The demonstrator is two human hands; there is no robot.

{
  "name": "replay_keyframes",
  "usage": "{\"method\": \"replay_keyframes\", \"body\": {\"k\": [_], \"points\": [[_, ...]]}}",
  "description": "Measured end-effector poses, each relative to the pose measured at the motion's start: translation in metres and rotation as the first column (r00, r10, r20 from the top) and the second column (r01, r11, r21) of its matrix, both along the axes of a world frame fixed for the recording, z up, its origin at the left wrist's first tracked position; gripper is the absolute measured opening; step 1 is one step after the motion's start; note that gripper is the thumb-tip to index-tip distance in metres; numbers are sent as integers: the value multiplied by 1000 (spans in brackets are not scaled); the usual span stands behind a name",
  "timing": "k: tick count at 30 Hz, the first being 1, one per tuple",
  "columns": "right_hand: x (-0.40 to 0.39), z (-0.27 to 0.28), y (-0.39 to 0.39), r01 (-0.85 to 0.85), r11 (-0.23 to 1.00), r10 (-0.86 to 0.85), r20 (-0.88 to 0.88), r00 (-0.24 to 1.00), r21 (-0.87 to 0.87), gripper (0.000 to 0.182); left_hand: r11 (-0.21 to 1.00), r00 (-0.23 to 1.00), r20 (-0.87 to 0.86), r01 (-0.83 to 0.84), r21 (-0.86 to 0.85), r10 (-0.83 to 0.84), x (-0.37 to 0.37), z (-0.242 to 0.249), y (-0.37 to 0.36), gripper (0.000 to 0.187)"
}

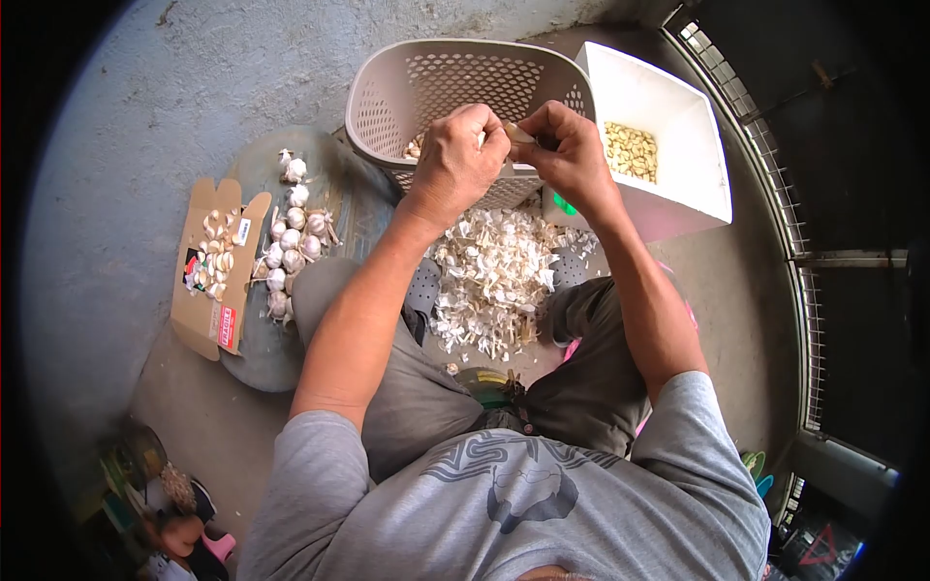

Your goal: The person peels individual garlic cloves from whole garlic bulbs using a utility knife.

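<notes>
Both hands are raised over the near rim of a grey-brown perforated basket [363, 116]. My right hand [572, 160] pinches a pale garlic clove [519, 134] between thumb and fingers. Close beside it, my left hand [457, 160] is closed, its fingertips near the clove; a small whitish bit shows at them, too small to name. Some garlic cloves [415, 147] are visible inside the basket, partly hidden by my left hand. Below the hands, a heap of papery garlic skins [489, 281] covers the floor between my feet.
A white foam box [678, 107] holding peeled cloves [632, 152] stands right of the basket. Whole garlic bulbs [291, 237] lie on a round surface [363, 194] at left, beside a cardboard box [199, 315] with loose cloves. Another person [179, 533] is partly visible lower left.
</notes>
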State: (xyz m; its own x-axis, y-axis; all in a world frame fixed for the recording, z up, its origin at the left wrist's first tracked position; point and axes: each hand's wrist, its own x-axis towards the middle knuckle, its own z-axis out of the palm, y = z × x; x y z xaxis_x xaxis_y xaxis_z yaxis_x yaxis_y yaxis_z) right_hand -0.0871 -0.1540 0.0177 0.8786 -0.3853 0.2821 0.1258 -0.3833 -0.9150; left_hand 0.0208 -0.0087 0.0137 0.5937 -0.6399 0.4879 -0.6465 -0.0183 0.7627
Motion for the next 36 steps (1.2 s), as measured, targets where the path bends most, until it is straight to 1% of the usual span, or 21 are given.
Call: {"method": "replay_keyframes", "body": {"k": [2,3,6,8,11,12,14,17,20,21,24,26,28,30,31,32,34,35,36], "points": [[-2,7,-2,-27,980,41,-68,997,197,19,1000,1000,-26,10,-10,-11,-1,3,1,14],[-3,10,-4,-34,955,66,-98,993,293,20,1000,995,-96,20,-11,-21,-2,5,1,15],[-2,3,-12,-110,878,144,-37,989,467,18,998,959,-279,47,-38,-56,-4,8,2,16],[-1,0,-12,-102,807,140,-20,990,581,17,995,927,-366,60,-80,-85,-2,5,0,16],[0,0,-8,-88,711,115,9,993,698,15,990,902,-412,93,-102,-127,-1,3,-1,16],[0,0,-7,-84,681,103,18,994,727,14,989,906,-398,114,-96,-143,-2,4,0,15],[2,-2,-8,-67,668,79,20,997,741,14,985,914,-367,153,-84,-173,-4,8,2,14],[2,-8,-13,-56,655,55,27,998,753,14,978,946,-291,177,106,-140,-6,6,1,15],[2,-8,-22,-56,666,51,30,998,744,14,896,920,-239,368,248,-312,-6,0,1,17],[2,-7,-24,-57,673,53,29,998,738,15,872,907,-278,392,292,-315,-10,4,1,19],[-2,0,-29,-67,732,91,0,996,678,15,786,905,-283,418,456,-317,-12,10,2,20],[-4,4,-30,-83,731,121,-9,993,677,16,885,927,-236,355,300,-292,-10,-4,-2,20],[-5,4,-30,-91,731,144,-23,989,677,18,944,941,-215,294,148,-259,-8,-2,-3,20],[-5,2,-30,-92,730,162,-40,986,677,21,968,940,-289,221,119,-179,-7,4,-2,22],[-5,1,-29,-82,760,167,-72,983,645,27,977,937,-317,189,95,-150,-6,8,-2,23],[-5,1,-28,-86,756,187,-88,978,649,29,985,931,-345,156,74,-122,-5,9,-2,23],[-5,2,-24,-96,749,229,-119,966,656,34,987,931,-339,158,40,-136,-4,7,-2,22],[-4,0,-21,-57,783,199,-162,967,619,42,986,931,-332,167,27,-149,-4,6,-2,22],[-4,1,-19,-44,803,182,-175,968,594,42,984,932,-325,175,15,-161,-4,6,-1,22]]}}
